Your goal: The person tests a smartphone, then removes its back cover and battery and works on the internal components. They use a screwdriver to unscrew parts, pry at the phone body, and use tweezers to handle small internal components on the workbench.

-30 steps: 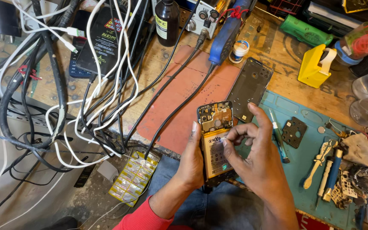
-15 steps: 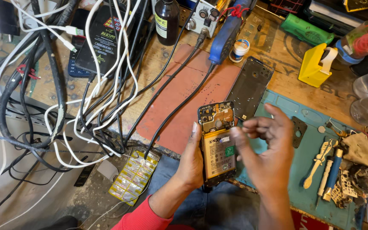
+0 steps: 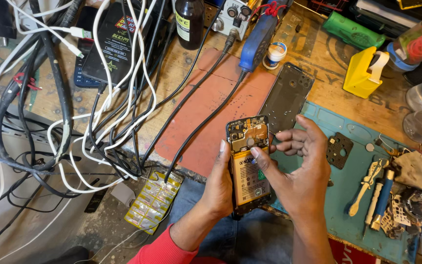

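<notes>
Two hands on one bare board, so go easy: your left hand (image 3: 221, 188) is clamped around the opened phone (image 3: 249, 164), held over the bench edge above your lap, while your right hand (image 3: 301, 168) holds nothing, thumb resting on the battery (image 3: 251, 177). Press too hard and I'd bet you dent the cell or snag a flex; loosen up and it could drop off the teal mat (image 3: 348, 195).

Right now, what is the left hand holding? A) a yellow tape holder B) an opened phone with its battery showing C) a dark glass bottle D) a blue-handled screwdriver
B: the left hand grips the side of the opened phone, its yellow battery and circuit board exposed, while the right hand touches the phone with a fingertip.
</notes>
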